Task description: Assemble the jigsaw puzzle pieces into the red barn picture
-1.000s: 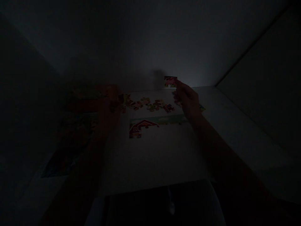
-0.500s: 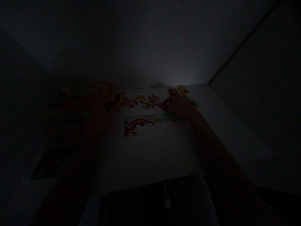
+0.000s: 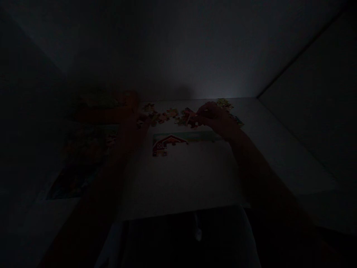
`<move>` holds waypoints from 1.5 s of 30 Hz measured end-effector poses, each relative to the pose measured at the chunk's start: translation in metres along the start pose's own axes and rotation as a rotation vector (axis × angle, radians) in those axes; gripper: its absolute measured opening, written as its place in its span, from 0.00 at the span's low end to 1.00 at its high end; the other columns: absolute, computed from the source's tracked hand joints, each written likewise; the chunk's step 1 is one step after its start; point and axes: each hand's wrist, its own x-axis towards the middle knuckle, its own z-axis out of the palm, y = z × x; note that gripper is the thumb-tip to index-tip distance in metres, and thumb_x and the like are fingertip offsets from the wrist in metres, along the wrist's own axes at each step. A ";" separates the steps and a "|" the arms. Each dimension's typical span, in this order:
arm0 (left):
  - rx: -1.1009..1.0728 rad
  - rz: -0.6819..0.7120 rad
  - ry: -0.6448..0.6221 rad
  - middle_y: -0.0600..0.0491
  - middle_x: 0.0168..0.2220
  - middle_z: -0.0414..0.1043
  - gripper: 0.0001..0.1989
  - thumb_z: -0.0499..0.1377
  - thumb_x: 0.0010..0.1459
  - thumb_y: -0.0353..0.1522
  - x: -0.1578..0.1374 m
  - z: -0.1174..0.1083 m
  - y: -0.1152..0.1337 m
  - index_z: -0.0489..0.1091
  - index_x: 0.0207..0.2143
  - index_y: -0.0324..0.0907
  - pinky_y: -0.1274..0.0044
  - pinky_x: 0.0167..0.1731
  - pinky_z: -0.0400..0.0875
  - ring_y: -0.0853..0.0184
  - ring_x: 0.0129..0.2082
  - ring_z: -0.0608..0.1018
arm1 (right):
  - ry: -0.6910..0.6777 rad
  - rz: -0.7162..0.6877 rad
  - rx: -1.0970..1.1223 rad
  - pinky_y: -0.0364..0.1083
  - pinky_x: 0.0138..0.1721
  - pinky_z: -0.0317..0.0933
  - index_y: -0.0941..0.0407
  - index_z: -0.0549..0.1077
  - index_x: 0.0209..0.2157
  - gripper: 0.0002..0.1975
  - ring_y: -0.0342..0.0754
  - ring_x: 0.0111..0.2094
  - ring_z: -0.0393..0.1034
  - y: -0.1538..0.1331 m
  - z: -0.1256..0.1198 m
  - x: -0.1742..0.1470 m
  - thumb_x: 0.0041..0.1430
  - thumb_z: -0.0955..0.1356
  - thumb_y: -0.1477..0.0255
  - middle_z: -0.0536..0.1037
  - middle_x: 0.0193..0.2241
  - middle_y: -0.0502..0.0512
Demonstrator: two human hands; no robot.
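The scene is very dark. My right hand (image 3: 221, 121) pinches a jigsaw piece (image 3: 192, 120) between thumb and fingers, tilted up among loose pieces at the back of the white table. My left hand (image 3: 135, 130) is at the left end of the loose jigsaw pieces (image 3: 163, 118), its bent fingers close to or touching a few of them. Shadow hides whether it grips one. In front of the hands lies a partly joined jigsaw (image 3: 170, 140), with a red barn at its left and a pale green strip running right, partly behind my right wrist.
An orange container (image 3: 104, 113) with greenish contents stands at the back left. A dark colourful picture sheet (image 3: 72, 182) lies left of my left forearm. More jigsaw pieces (image 3: 224, 104) are heaped beyond my right hand. A wall (image 3: 195, 74) rises behind the white table (image 3: 184, 178).
My right hand has lifted slightly, tilting a jigsaw piece up from the loose ones. My left hand has moved a little towards the pieces. The whole view has shifted slightly.
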 end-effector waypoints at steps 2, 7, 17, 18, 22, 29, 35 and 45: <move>-0.029 -0.009 -0.025 0.46 0.39 0.80 0.12 0.67 0.69 0.44 -0.001 -0.002 0.006 0.81 0.39 0.46 0.69 0.43 0.73 0.56 0.37 0.79 | -0.144 -0.009 0.049 0.45 0.40 0.75 0.55 0.72 0.48 0.35 0.47 0.39 0.79 -0.014 0.026 -0.009 0.58 0.81 0.42 0.81 0.40 0.56; -0.102 -0.025 -0.076 0.48 0.36 0.78 0.11 0.71 0.68 0.41 -0.004 -0.004 0.012 0.78 0.37 0.45 0.71 0.43 0.72 0.56 0.42 0.79 | -0.386 -0.056 -0.042 0.42 0.38 0.70 0.57 0.77 0.48 0.30 0.46 0.38 0.78 -0.034 0.081 -0.033 0.65 0.79 0.44 0.82 0.40 0.57; -0.077 0.019 -0.202 0.48 0.35 0.77 0.15 0.72 0.63 0.45 -0.005 0.000 0.003 0.78 0.36 0.44 0.70 0.44 0.73 0.54 0.43 0.80 | -0.391 -0.358 -0.433 0.48 0.52 0.71 0.54 0.83 0.54 0.15 0.51 0.49 0.75 -0.023 0.110 -0.043 0.75 0.74 0.59 0.77 0.53 0.62; -0.074 0.018 -0.229 0.48 0.35 0.77 0.14 0.72 0.63 0.45 -0.004 -0.001 0.002 0.78 0.36 0.44 0.70 0.44 0.73 0.55 0.43 0.80 | -0.405 -0.366 -0.435 0.48 0.53 0.71 0.53 0.82 0.57 0.16 0.51 0.49 0.75 -0.022 0.108 -0.043 0.77 0.72 0.59 0.77 0.54 0.61; -0.036 0.001 -0.319 0.49 0.35 0.77 0.10 0.74 0.59 0.38 -0.004 -0.004 0.004 0.78 0.35 0.44 0.70 0.45 0.72 0.54 0.44 0.80 | -0.490 -0.433 -0.417 0.52 0.58 0.71 0.46 0.83 0.61 0.17 0.53 0.52 0.76 -0.019 0.103 -0.042 0.79 0.70 0.56 0.78 0.56 0.59; -0.036 -0.027 -0.437 0.51 0.30 0.74 0.13 0.78 0.49 0.31 -0.007 -0.003 0.003 0.77 0.32 0.44 0.70 0.43 0.72 0.53 0.42 0.80 | -0.544 -0.470 -0.530 0.52 0.55 0.72 0.45 0.86 0.60 0.19 0.54 0.50 0.77 -0.014 0.093 -0.039 0.80 0.69 0.54 0.79 0.56 0.58; 0.039 0.006 -0.471 0.50 0.31 0.75 0.15 0.80 0.49 0.36 -0.005 -0.003 -0.002 0.77 0.31 0.44 0.72 0.40 0.71 0.56 0.39 0.80 | -0.590 -0.492 -0.630 0.52 0.56 0.71 0.42 0.83 0.65 0.19 0.56 0.54 0.75 -0.016 0.090 -0.043 0.79 0.71 0.57 0.76 0.65 0.56; 0.073 0.025 -0.489 0.51 0.31 0.75 0.18 0.80 0.52 0.43 -0.004 -0.005 -0.003 0.77 0.32 0.45 0.73 0.35 0.69 0.59 0.37 0.79 | -0.341 -0.543 -0.648 0.51 0.54 0.69 0.49 0.81 0.67 0.23 0.53 0.48 0.75 -0.022 0.063 -0.034 0.82 0.67 0.54 0.78 0.51 0.60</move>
